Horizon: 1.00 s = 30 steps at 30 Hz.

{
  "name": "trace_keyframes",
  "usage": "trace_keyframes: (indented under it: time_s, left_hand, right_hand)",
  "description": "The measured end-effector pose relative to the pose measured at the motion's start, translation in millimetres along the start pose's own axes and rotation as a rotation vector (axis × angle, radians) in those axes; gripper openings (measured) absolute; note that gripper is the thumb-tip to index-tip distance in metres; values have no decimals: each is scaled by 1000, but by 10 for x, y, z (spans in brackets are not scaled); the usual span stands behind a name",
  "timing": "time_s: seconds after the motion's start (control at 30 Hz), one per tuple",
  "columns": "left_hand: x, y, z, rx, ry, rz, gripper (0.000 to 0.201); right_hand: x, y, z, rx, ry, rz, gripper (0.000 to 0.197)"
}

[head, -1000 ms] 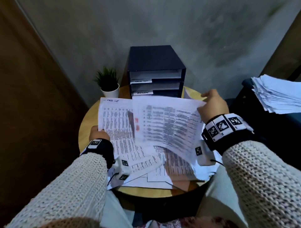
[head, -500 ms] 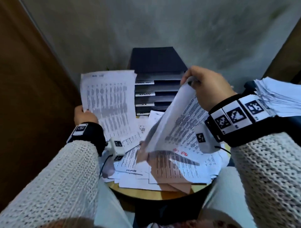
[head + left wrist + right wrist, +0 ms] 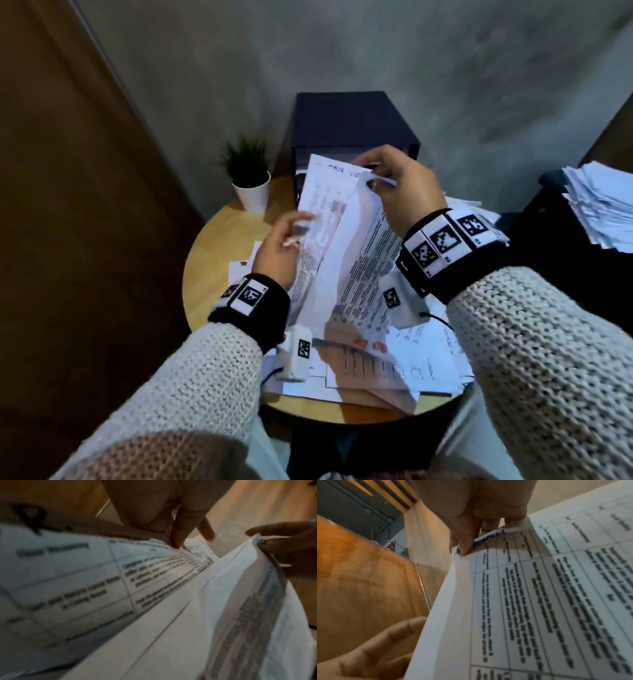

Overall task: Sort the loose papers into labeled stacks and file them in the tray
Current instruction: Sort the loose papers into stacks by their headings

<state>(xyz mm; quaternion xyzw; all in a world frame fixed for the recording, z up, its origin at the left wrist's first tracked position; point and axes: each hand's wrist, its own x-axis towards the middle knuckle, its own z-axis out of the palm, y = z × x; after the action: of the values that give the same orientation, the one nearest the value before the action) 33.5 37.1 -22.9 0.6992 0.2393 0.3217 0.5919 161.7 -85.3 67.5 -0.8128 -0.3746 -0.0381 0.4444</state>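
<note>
My right hand (image 3: pixel 397 185) and left hand (image 3: pixel 277 253) pinch printed sheets (image 3: pixel 329 240) upright between their fingers; many loose papers (image 3: pixel 411 356) still cover the bench (image 3: pixel 212 260), filing tray (image 3: pixel 352 120) awaiting.

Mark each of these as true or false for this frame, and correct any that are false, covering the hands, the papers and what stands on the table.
1. The right hand pinches the top edge of the raised sheets. True.
2. The left hand lies flat on the round table. False: it is lifted, against the left side of the raised sheets.
3. A potted plant stands left of the dark file tray. True.
4. The table holds no more papers. False: loose papers are still spread under the hands.
5. Another paper stack sits off the table to the right. True.
</note>
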Motion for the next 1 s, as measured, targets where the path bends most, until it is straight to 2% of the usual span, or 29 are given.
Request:
trace_keyframes:
  time_s: [0.07, 0.17, 0.23, 0.3, 0.37, 0.47, 0.63, 0.77, 0.83, 0.9, 1.0]
  left_hand:
    - [-43, -44, 49, -26, -59, -41, 59]
    - [-77, -25, 141, -140, -55, -117, 27]
    - [-92, -22, 190, -107, -67, -63, 10]
    - [-84, -69, 213, -18, -38, -8, 11]
    - [-48, -95, 203, 14, 50, 1, 12]
    - [17, -120, 128, -26, 130, -51, 14]
    - [73, -104, 4, -75, 159, -121, 17]
    - [122, -68, -63, -141, 170, -177, 13]
    - [144, -79, -94, -180, 175, -214, 14]
    - [170, -106, -119, -209, 194, -232, 15]
    - [201, -159, -117, -275, 188, -257, 18]
  right_hand:
    - [18, 27, 56, 54, -7, 2, 32]
    - [39, 76, 128, 86, -19, 18, 27]
    - [54, 121, 163, 121, -9, 31, 27]
    - [56, 177, 168, 145, -17, 46, 27]
    - [40, 242, 134, 137, -56, 58, 22]
    - [9, 400, -4, 106, -116, 110, 25]
    - [-32, 820, -198, 66, -118, 286, 34]
    - [-102, 1128, -256, 168, -40, 416, 47]
    - [-173, 1242, -254, 303, -8, 470, 62]
    - [-272, 1341, -192, 467, -55, 514, 72]
    - [-440, 1411, 25, 533, -212, 579, 72]
